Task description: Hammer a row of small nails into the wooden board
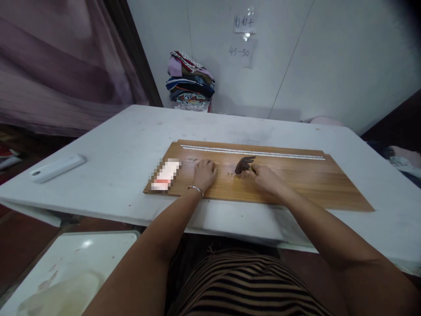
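Observation:
A claw hammer point(244, 165) is in my right hand point(261, 175), which is closed round its handle. The dark hammer head is low over the wooden board point(305, 180), close to a short row of small nail heads point(231, 174); whether it touches one I cannot tell. My left hand point(205, 172) rests on the board left of the hammer, fingers lying against the wood and pointing away from me, with no held thing showing. Several loose nails point(190, 159) lie on the board just beyond my left hand.
Two long white strips point(253, 152) run along the board's far edge. A blurred card point(166, 174) lies at its left end. On the white table point(108, 145) is a white oblong object point(57, 168). Folded clothes point(190, 81) are stacked behind, and a white stool point(98, 245) stands lower left.

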Tool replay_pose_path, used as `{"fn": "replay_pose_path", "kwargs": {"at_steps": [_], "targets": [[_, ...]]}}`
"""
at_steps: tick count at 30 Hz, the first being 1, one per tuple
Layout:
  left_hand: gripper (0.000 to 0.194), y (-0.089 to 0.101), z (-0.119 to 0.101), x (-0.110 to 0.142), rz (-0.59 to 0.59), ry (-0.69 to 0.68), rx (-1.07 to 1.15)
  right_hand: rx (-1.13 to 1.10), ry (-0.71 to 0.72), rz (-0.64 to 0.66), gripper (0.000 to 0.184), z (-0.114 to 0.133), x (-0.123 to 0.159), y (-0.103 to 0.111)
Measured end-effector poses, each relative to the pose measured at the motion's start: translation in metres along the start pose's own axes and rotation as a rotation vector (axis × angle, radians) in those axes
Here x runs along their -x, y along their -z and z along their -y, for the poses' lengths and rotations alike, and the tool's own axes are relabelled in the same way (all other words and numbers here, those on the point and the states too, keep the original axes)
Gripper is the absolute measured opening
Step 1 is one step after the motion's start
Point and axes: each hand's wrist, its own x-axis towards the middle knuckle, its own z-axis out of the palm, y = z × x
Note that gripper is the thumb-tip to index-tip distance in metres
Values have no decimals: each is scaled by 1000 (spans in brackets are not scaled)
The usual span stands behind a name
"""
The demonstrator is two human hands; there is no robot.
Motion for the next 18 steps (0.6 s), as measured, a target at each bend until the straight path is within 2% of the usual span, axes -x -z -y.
{"fn": "replay_pose_path", "kwargs": {"at_steps": [18], "targets": [[22,4,-3,1,9,21,6,12,-3,4,39,-1,0,0]]}}
